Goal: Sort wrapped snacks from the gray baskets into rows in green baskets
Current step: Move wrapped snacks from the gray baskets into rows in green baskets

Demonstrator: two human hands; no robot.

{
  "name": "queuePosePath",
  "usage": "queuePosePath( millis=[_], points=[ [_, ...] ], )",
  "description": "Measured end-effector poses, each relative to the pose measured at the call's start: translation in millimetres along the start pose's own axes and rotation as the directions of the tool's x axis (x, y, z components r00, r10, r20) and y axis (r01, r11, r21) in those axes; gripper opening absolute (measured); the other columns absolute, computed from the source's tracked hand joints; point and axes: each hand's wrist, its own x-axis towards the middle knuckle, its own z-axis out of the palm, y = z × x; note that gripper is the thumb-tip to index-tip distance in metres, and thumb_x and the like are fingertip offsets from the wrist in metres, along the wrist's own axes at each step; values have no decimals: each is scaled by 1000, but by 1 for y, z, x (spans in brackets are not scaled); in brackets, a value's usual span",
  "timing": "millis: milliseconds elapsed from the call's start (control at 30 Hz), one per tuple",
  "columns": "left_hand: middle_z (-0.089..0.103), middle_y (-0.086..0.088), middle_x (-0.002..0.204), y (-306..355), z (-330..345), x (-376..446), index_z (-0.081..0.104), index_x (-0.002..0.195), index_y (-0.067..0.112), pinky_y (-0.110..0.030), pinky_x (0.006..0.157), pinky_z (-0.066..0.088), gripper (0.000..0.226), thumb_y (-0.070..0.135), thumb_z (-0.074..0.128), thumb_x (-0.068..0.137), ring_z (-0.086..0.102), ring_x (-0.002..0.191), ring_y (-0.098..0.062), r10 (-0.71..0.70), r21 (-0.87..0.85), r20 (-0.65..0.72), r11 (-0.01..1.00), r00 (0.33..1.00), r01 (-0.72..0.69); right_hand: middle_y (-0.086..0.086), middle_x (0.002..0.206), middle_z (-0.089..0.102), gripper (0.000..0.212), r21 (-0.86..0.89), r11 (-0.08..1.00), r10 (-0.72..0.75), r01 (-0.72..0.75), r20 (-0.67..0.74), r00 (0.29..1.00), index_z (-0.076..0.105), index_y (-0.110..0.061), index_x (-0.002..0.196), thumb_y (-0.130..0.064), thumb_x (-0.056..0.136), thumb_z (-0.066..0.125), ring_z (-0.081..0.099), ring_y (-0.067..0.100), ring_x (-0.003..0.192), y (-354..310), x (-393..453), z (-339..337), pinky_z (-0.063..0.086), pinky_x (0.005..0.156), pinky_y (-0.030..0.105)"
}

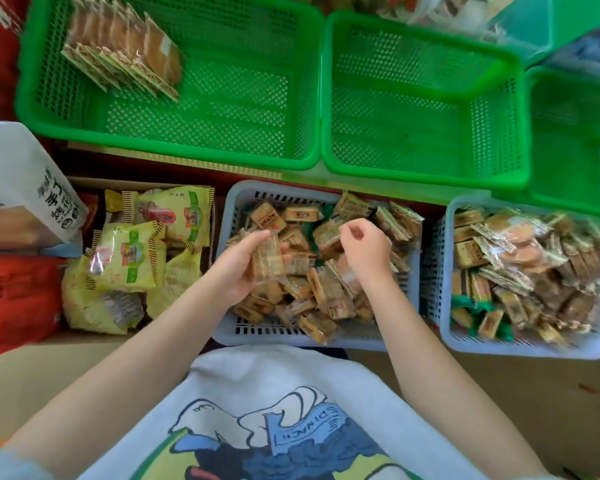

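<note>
Head view. Two gray baskets sit side by side below a row of green baskets. The middle gray basket (229,216) is filled with a loose pile of wrapped snacks (326,292) in brown and clear wrappers. The right gray basket (445,271) holds a similar pile, including round cakes in clear wrap.

The left hand (238,266) is over the middle gray basket; its grip is clamped on a small stack of wrapped snacks (267,258), thumb on the near side and fingers curled round the far side. The right hand (366,251) hovers just beside it over the same basket, fingers curled with thumb and forefinger drawn together; whether they pinch a wrapper cannot be told.

The left green basket (167,147) contains one row of wrapped snacks (125,53) standing on edge in its far left corner. The middle green basket (426,168) adjoins it on the right.

Left of the gray baskets lie yellow packets (136,251) in a cardboard box, with a white bag (21,188) beside them.
</note>
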Motion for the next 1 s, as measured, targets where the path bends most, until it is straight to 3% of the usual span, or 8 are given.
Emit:
queuePosePath(
  millis=[167, 233, 500, 667, 733, 867, 933, 1000],
  points=[
    [73, -10, 116, -4, -14, 4, 62, 125, 14, -44, 89, 58, 33, 31, 62, 98, 73, 102, -23, -3, 52, -71, 999, 997, 7, 17, 131, 58, 48, -560, 828, 7, 35, 72, 997, 48, -9, 137, -38, 98, 57, 51, 35, 123, 8, 45, 24, 39, 98, 42],
    [72, -10, 120, -8, -18, 5, 60, 130, 14, -45, 91, 57, 39, 34, 64, 96, 71, 106, -23, -8, 67, -89, 998, 996, 14, 19, 141, 52, 70, -599, 801, 92, -7, 113, 989, 31, -8, 148, -44, 96, 60, 46, 36, 132, 11, 48, 37, 33, 106, 46],
    [68, -9, 124, 3, -10, -1, 59, 128, 18, -42, 87, 57, 31, 34, 54, 102, 68, 109, -24, 4, 68, -118, 998, 993, 4, 9, 127, 59, 59, 3, 980, 199, -200, 47, 979, 43, -8, 140, -29, 92, 70, 61, 26, 103, -9, 36, 21, 53, 81, 39],
    [75, -5, 114, 29, 11, -11, 65, 120, 25, -45, 94, 55, 40, 53, 45, 101, 71, 106, -23, 54, 160, -16, 986, 998, -51, 3, 113, 73, 46, 362, 931, -102, -44, 373, 922, 66, -14, 122, -34, 82, 79, 69, 24, 106, -47, -13, -38, 54, 96, 45],
    [75, -2, 113, 41, 26, -12, 65, 120, 25, -44, 97, 52, 47, 60, 41, 99, 71, 108, -18, 47, 217, 69, 974, 997, -61, 1, 113, 74, 55, 370, 929, -187, 19, 424, 886, 65, -18, 125, -39, 78, 82, 69, 22, 106, -62, -23, -55, 54, 98, 46],
    [70, 4, 124, 58, 60, -13, 60, 130, 31, -41, 100, 51, 56, 68, 56, 88, 65, 115, -13, 74, 427, 260, 886, 963, -184, -2, 104, 69, 40, 330, 933, -245, 146, 281, 928, 62, -30, 111, -42, 79, 83, 65, 15, 95, -80, -24, -69, 58, 87, 39],
    [71, 7, 119, 67, 81, -12, 57, 131, 30, -24, 84, 56, 47, 52, 64, 90, 68, 107, -7, 144, 437, 319, 855, 937, -280, 0, 104, 60, 37, 253, 941, -276, 226, 184, 943, 62, -32, 109, -50, 80, 77, 57, 10, 92, -82, -19, -77, 53, 79, 27],
    [72, -1, 117, 73, 99, -5, 53, 138, 20, -27, 74, 57, 54, 42, 68, 91, 71, 104, -16, 175, 397, 378, 856, 909, -330, -3, 111, 54, 44, 246, 943, -270, 225, 165, 949, 57, -34, 120, -53, 83, 72, 54, 5, 98, -76, -9, -88, 48, 81, 20]
  ],
)
